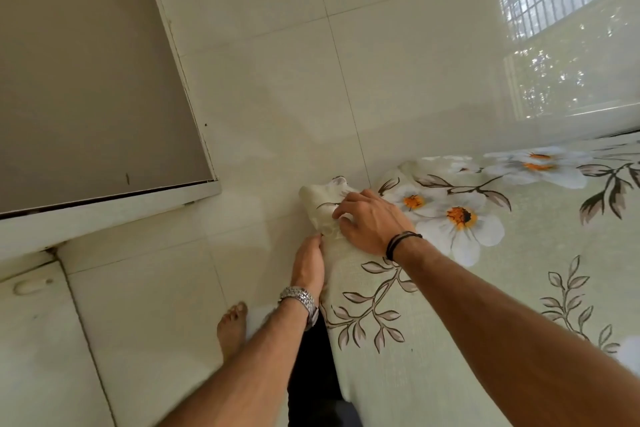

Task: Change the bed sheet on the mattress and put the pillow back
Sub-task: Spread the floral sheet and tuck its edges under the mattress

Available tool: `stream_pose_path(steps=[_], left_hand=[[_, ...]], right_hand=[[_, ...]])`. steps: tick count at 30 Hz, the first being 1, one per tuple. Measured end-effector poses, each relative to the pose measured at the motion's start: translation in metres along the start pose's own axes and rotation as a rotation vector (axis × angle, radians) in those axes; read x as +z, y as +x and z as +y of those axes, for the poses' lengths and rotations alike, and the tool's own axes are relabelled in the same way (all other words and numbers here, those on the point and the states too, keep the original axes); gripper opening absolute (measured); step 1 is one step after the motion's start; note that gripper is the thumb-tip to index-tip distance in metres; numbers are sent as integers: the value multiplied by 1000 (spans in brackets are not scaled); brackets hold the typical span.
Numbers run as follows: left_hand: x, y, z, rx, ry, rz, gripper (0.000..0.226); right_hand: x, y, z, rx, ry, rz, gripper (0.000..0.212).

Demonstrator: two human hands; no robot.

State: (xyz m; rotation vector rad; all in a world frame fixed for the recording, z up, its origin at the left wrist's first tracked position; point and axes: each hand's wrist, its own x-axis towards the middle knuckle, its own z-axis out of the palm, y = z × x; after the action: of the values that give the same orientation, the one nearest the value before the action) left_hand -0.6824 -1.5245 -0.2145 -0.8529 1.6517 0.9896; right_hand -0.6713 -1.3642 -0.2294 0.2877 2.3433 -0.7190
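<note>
Two hands are seen at the corner of a mattress (398,374) that is covered by a pale green bed sheet (512,253) printed with white flowers and brown leaves. The right hand (367,222) is laid on top of the corner, and a bunched fold of the sheet is grasped by its curled fingers (341,206). The left hand (309,262) is pressed against the side of the corner just below; its fingers are tucked toward the cloth, but it cannot be told whether cloth is gripped by them. A metal watch (300,302) is worn on the left wrist and dark cords (398,242) on the right. A bare foot (231,331) is placed on the glossy tiled floor (311,80) beside the mattress. No pillow is shown.
</note>
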Motion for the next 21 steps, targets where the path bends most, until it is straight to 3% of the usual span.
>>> stream_pose_path(steps=[4, 7, 11, 14, 16, 18, 19, 21], left_hand=[[-8, 4, -1, 37, 46, 30, 42], [-13, 5, 2, -31, -45, -48, 39], [-17, 12, 3, -115, -41, -153, 36], [-21, 13, 16, -96, 86, -166, 34], [-21, 18, 19, 46, 404, -109, 42], [-20, 20, 15, 277, 642, 161, 38], [-18, 19, 11, 395, 568, 238, 30], [-16, 15, 2, 458, 255, 84, 29]], right_hand=[[-4, -5, 0, -77, 8, -23, 38], [-19, -6, -5, -131, 1, -240, 45], [-42, 8, -21, -21, -65, -598, 43], [-48, 23, -38, 70, -48, -623, 40], [-45, 30, -45, 115, -21, -617, 39], [-40, 31, -49, 198, -39, -645, 51], [-36, 31, -49, 223, -55, -666, 55], [-28, 30, -50, 231, -43, -673, 59]])
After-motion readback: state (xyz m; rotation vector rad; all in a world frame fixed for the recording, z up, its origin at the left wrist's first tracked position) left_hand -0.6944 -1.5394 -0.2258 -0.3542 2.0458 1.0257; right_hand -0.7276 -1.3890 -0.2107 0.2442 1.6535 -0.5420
